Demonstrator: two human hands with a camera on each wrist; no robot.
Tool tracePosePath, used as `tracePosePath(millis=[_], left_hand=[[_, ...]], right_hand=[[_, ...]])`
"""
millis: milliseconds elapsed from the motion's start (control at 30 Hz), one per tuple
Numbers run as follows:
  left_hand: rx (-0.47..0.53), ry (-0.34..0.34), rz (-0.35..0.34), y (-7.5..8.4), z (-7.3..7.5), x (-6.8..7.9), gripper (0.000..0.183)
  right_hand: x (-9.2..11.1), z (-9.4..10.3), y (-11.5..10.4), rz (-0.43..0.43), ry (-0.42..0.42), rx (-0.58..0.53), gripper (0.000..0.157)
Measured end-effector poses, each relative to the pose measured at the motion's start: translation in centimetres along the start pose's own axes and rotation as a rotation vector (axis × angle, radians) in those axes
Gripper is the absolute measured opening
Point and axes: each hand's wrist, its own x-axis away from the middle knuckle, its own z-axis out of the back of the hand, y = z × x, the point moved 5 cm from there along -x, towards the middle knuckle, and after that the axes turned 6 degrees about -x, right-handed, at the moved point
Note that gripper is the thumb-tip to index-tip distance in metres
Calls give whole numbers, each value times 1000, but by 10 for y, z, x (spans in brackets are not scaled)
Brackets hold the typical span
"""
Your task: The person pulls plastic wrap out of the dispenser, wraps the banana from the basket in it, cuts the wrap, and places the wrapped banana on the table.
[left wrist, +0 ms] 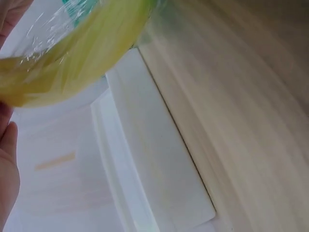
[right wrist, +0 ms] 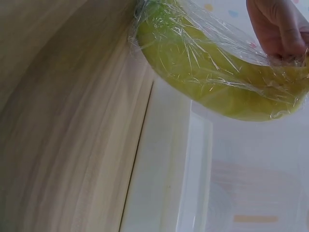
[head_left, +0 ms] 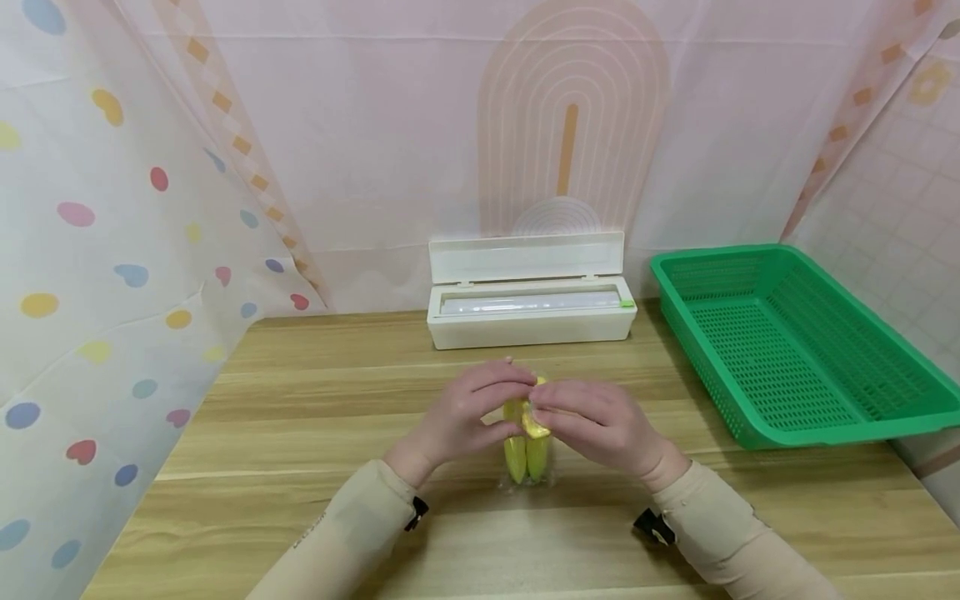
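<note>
Yellow bananas (head_left: 516, 457) with greenish tips are held upright over the middle of the wooden table, two lower ends showing. Clear plastic film (right wrist: 212, 48) covers them, wrinkled and shiny in the right wrist view. My left hand (head_left: 474, 407) grips the upper end from the left, its thumb and fingers curled at the top. From the right, my right hand (head_left: 600, 421) pinches the same upper end with thumb and fingers. The fingers partly hide the tops of the bananas. Up close in the left wrist view, the curved banana (left wrist: 72, 67) is slightly blurred.
Behind the hands stands a white box (head_left: 528, 332), its lid (head_left: 525, 258) raised and a roll of clear film (head_left: 528, 302) inside. A green plastic basket (head_left: 750, 429) sits at the right of the wooden table (head_left: 300, 400). Patterned curtains hang at the back and sides.
</note>
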Motion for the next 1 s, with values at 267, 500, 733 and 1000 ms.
tracePosePath(millis=[267, 500, 733, 1000], left_hand=[[-87, -33, 13, -1, 2, -3, 39], [-174, -65, 11, 2, 0, -6, 35], [-226, -77, 75, 1, -2, -2, 35], [-139, -112, 212, -7, -3, 7, 39]], right_hand=[[4, -3, -1, -12, -57, -3, 16], [7, -6, 0, -60, -121, -21, 18], [5, -7, -1, -57, -124, -8, 17], [2, -10, -1, -71, -133, 4, 16]])
